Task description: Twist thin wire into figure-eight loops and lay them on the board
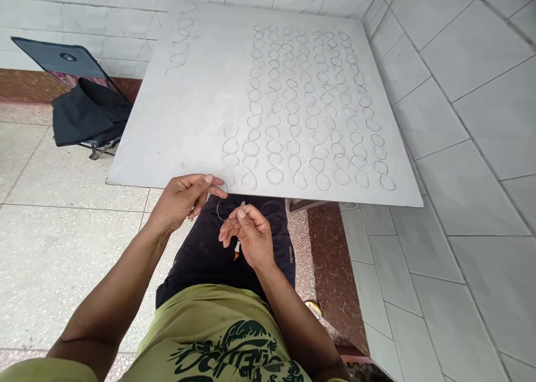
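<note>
A thin, curved piece of wire (218, 210) spans the gap between my hands, just off the table's near edge. My left hand (184, 200) pinches its upper end between thumb and fingers. At the lower end, my right hand (250, 232) has thumb and fingers closed on the wire, partly hiding it. Rows of wires bent into S and figure-eight shapes (275, 170) lie on the white board tabletop (201, 114). The nearest short row of bent wires (230, 146) sits just beyond my fingers.
More wavy wires (179, 44) lie at the tabletop's far left. A folding chair (62, 58) with a dark cloth (90, 114) over it stands left of the table. Tiled walls (460, 119) close in the back and right. Something white and orange (237, 251) shows on my lap.
</note>
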Motion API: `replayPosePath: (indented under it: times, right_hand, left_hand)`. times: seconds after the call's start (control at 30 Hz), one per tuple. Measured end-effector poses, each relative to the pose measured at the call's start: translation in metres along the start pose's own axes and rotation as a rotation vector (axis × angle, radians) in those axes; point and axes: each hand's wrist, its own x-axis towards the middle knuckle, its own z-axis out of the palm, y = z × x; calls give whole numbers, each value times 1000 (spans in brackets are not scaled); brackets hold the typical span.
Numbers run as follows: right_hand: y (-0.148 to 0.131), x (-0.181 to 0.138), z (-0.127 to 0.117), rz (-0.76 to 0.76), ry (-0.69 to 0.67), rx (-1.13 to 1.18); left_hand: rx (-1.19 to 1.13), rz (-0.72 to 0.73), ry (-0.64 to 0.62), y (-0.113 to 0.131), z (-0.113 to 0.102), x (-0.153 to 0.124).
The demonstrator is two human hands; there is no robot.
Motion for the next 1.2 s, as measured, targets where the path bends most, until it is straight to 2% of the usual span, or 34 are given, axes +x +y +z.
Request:
replayPosePath:
  times: [0.3, 0.7, 1.03, 1.2]
  right_hand:
    - [6, -3, -2, 25, -63, 10]
    - [15, -2, -2, 36, -64, 7]
    - [11, -2, -4, -4, -21, 2]
    - [9, -1, -5, -9, 5, -11]
  left_hand:
    - [-235, -67, -176, -9, 1, 8]
    - [-203, -113, -95, -4, 3, 7]
    - [30, -99, -100, 2, -10, 7]
    - [393, -37, -98, 14, -17, -9]
